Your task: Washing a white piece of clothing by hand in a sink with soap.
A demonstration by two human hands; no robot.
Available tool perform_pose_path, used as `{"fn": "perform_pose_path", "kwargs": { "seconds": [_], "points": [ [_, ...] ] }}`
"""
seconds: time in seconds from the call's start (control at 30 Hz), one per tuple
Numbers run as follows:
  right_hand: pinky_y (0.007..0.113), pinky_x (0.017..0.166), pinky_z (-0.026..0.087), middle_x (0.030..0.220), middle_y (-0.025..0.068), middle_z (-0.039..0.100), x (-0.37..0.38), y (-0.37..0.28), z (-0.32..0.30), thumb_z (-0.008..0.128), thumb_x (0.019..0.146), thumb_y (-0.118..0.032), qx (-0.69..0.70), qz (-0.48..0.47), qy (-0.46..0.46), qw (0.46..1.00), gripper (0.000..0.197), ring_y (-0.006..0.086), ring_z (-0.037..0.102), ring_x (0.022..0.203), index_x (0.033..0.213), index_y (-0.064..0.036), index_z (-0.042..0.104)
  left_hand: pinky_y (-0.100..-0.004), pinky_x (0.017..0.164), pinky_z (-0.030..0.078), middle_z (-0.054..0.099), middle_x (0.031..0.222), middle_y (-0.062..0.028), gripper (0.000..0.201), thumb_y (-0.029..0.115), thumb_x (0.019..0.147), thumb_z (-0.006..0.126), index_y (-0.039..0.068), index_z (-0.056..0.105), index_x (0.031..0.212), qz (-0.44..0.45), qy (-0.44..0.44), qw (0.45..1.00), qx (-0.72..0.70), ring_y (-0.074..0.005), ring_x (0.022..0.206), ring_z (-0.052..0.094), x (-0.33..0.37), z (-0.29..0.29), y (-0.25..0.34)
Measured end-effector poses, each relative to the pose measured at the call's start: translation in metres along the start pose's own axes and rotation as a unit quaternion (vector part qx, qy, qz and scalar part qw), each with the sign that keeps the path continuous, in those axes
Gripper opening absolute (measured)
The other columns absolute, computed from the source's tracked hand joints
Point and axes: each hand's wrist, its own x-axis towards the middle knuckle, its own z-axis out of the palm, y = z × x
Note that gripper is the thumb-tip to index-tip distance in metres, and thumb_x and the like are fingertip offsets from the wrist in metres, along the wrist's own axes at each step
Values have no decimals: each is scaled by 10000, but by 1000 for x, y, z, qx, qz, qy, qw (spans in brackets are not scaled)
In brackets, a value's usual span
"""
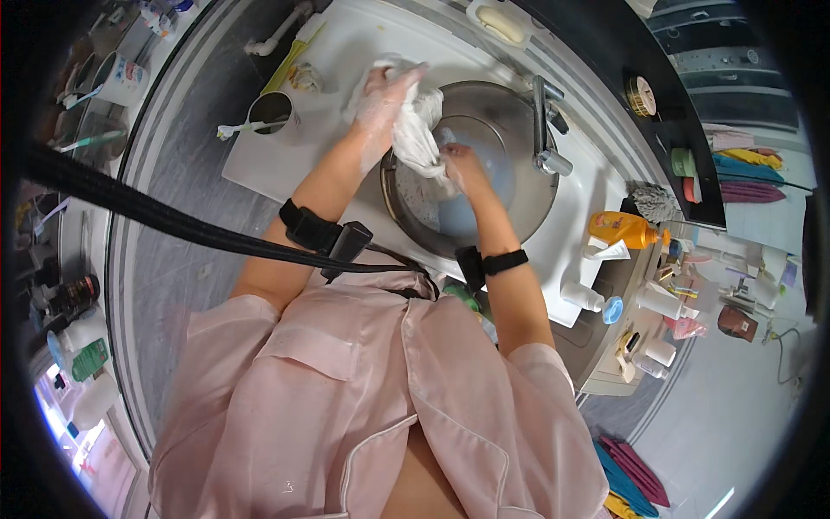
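A wet white cloth (pixel 415 145) hangs bunched and twisted over the left rim of the round metal sink basin (pixel 538 195). My left hand (pixel 383 105), covered in suds, is closed around its upper part. Lower down, my right hand (pixel 465 168) grips the cloth's other end above the basin, its fingers partly hidden. Cloudy, soapy water (pixel 488 177) lies in the bowl below. The faucet (pixel 546 130) stands at the basin's right side, beyond my right hand.
Left on the white counter (pixel 350 30) stands a cup (pixel 272 111) with a toothbrush across it. A soap bar (pixel 500 24) sits in a dish at the back. To the right are an orange bottle (pixel 621 228), a white bottle (pixel 581 296) and a grey brush (pixel 653 201).
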Motion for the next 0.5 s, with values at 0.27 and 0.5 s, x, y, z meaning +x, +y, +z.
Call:
{"fn": "perform_pose_path", "kwargs": {
  "seconds": [0.27, 0.5],
  "points": [
    [307, 757, 457, 1052, 183, 581, -14, 44, -4, 473, 835, -316, 68, -88, -35, 993, 436, 227, 584, 903, 1128, 3, 521, -289, 739, 455, 572, 894, -117, 444, 126, 702, 649, 20, 449, 1083, 191, -265, 885, 332, -204, 795, 565, -54, 38, -50],
    [270, 695, 489, 966, 117, 594, -41, 9, -51, 632, 808, -200, 531, 20, -133, 837, 576, 162, 590, 850, 1271, 13, 364, -314, 736, 468, 581, 904, -148, 480, 118, 670, 612, -16, 421, 1089, 30, -270, 861, 429, -241, 808, 603, -93, 26, -60]
  ]
}}
